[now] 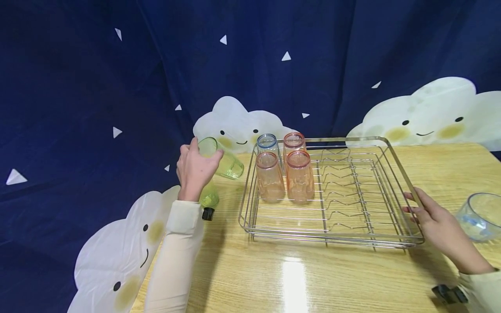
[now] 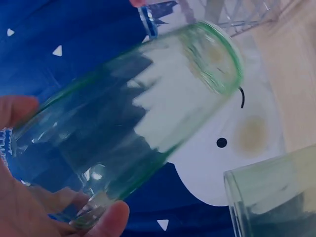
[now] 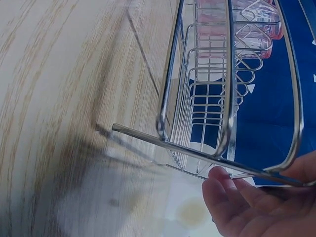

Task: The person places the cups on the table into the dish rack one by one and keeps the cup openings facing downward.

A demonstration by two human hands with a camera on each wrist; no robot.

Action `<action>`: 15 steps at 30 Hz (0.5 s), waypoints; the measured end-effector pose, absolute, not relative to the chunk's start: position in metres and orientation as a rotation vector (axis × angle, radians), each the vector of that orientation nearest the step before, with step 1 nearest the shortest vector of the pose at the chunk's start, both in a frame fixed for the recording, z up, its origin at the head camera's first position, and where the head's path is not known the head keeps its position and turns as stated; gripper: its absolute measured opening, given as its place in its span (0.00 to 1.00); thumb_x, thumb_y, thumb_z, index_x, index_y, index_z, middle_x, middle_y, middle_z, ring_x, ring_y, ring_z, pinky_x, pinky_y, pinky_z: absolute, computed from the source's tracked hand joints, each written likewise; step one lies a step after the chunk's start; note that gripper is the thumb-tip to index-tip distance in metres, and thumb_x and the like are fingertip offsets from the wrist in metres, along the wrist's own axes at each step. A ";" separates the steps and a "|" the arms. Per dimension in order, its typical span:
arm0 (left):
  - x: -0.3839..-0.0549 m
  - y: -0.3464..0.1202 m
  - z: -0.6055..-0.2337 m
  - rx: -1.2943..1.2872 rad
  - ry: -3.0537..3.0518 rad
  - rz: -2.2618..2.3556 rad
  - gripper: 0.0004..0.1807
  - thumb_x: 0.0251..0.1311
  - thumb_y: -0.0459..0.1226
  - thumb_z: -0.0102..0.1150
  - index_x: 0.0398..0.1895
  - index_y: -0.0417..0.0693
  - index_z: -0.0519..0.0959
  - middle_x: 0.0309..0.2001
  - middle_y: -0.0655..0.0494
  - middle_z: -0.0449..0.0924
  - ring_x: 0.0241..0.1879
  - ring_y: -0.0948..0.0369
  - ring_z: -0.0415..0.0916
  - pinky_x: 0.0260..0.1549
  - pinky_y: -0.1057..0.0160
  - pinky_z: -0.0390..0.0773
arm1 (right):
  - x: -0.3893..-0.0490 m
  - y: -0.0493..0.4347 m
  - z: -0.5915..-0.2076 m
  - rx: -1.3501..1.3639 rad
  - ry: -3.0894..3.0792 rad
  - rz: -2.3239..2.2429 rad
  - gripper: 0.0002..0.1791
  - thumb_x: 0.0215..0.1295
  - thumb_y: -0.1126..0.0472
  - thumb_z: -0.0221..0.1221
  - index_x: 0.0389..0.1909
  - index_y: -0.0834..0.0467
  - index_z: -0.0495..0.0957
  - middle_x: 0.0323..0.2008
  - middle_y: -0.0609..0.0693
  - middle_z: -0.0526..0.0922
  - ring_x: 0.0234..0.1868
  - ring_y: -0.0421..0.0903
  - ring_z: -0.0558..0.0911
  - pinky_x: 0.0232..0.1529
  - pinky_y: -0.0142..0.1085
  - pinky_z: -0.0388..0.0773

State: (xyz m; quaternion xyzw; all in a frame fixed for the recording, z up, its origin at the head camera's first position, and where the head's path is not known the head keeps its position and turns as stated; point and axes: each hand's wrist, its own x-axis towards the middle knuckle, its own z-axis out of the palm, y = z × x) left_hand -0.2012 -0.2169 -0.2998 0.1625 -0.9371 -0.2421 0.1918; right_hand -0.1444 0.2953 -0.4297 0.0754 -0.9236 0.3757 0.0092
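Observation:
My left hand (image 1: 197,167) grips a tilted green drinking glass (image 2: 133,103) near its rim end, just left of the rack; its base points right and down. A second green glass (image 1: 209,196) stands beside my left wrist, partly hidden by it. My right hand (image 1: 440,224) holds the right side of the metal wire dish rack (image 1: 352,139); in the right wrist view, fingertips (image 3: 217,174) touch its frame. Inside the rack's left part, several glasses stand upside down: a blue-rimmed one (image 1: 268,145), a pinkish one (image 1: 270,182) and orange-red ones (image 1: 300,180).
A clear bluish glass (image 1: 483,217) stands at the far right, beyond my right hand. The wooden table (image 1: 254,278) carries the rack. Behind and left of it hangs a dark blue curtain (image 1: 250,65) with white clouds and triangles.

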 end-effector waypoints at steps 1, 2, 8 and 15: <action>-0.199 -0.217 -0.299 0.459 -2.611 -0.692 0.47 0.53 0.64 0.56 0.74 0.52 0.63 0.60 0.39 0.70 0.56 0.38 0.73 0.53 0.42 0.73 | -0.145 0.295 -0.430 0.237 -2.884 1.172 0.30 0.80 0.61 0.33 0.79 0.64 0.41 0.67 0.76 0.63 0.39 0.06 0.62 0.32 0.13 0.66; -0.197 -0.216 -0.299 0.460 -2.590 -0.709 0.45 0.54 0.63 0.56 0.73 0.53 0.64 0.60 0.40 0.70 0.55 0.38 0.73 0.52 0.41 0.73 | -0.145 0.296 -0.431 0.240 -2.882 1.172 0.30 0.80 0.61 0.33 0.79 0.64 0.41 0.67 0.76 0.63 0.39 0.06 0.62 0.33 0.13 0.66; -0.187 -0.213 -0.297 0.446 -2.489 -0.799 0.38 0.59 0.61 0.53 0.70 0.54 0.69 0.60 0.40 0.69 0.49 0.39 0.74 0.48 0.40 0.74 | -0.147 0.298 -0.434 0.238 -2.891 1.164 0.31 0.81 0.59 0.33 0.79 0.61 0.40 0.67 0.75 0.64 0.40 0.07 0.62 0.32 0.15 0.67; -0.180 -0.211 -0.298 0.352 -2.413 -0.847 0.35 0.60 0.57 0.51 0.68 0.49 0.70 0.56 0.39 0.70 0.43 0.43 0.72 0.44 0.44 0.72 | -0.146 0.298 -0.432 0.237 -2.897 1.168 0.31 0.81 0.59 0.32 0.79 0.61 0.39 0.68 0.75 0.63 0.39 0.06 0.62 0.32 0.15 0.67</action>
